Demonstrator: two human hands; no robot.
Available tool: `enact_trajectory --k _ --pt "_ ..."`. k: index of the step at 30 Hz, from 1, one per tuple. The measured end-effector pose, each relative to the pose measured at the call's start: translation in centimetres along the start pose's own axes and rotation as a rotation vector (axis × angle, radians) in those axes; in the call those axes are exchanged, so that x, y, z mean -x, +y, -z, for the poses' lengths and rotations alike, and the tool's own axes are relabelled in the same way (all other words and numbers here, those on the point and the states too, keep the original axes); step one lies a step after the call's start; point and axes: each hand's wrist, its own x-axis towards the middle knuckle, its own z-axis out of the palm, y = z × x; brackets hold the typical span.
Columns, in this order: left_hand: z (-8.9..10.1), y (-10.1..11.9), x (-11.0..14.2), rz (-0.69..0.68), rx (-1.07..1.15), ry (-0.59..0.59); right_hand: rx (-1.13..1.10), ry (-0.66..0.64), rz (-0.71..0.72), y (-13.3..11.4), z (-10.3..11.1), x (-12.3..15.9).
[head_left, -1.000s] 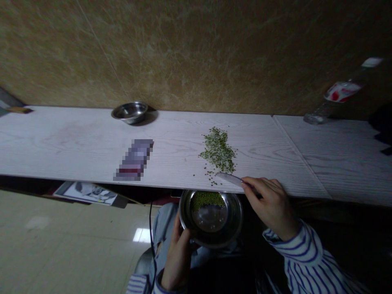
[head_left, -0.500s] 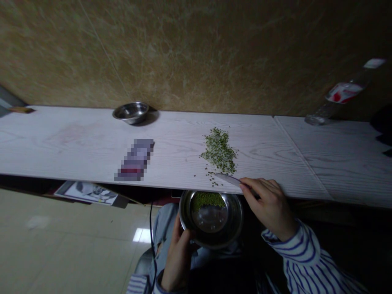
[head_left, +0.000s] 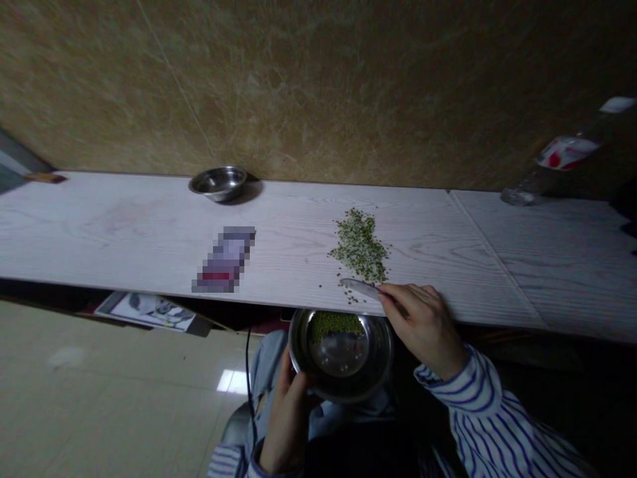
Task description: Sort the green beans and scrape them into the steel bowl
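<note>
My right hand (head_left: 423,322) is closed on the handle of a knife (head_left: 359,287), whose blade lies low over the near side of a scattered patch of mung beans (head_left: 361,245). A few loose beans lie around the blade, close to the table's front edge. Below that edge, my left hand (head_left: 288,418) grips the left rim of a metal bowl (head_left: 381,372) above my lap. More mung beans (head_left: 336,324) are gathered in the far part of the bowl, and bare shiny metal shows in its bottom.
A small metal bowl (head_left: 219,184) stands near the wall on the white wooden table (head_left: 293,219). A blurred-out flat object (head_left: 226,259) lies left of the beans. At the right stands a clear plastic bottle (head_left: 557,156). A wooden-looking piece (head_left: 46,177) is at far left.
My right hand has moved a little to the left with the knife, its blade shifting left along the near beans. The left hand still holds the bowl; the view has shifted slightly.
</note>
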Motion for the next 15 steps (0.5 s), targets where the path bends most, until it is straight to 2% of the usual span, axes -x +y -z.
enact_trajectory --k 6,15 --pt "0.4 0.2 -0.5 -0.007 -0.004 0.011 -0.022 0.022 0.013 -0.2 -0.3 -0.4" --pt "1.3 0.6 -1.0 0.009 0.053 0.027 -0.031 -0.033 0.02 -0.9 -1.9 -2.0"
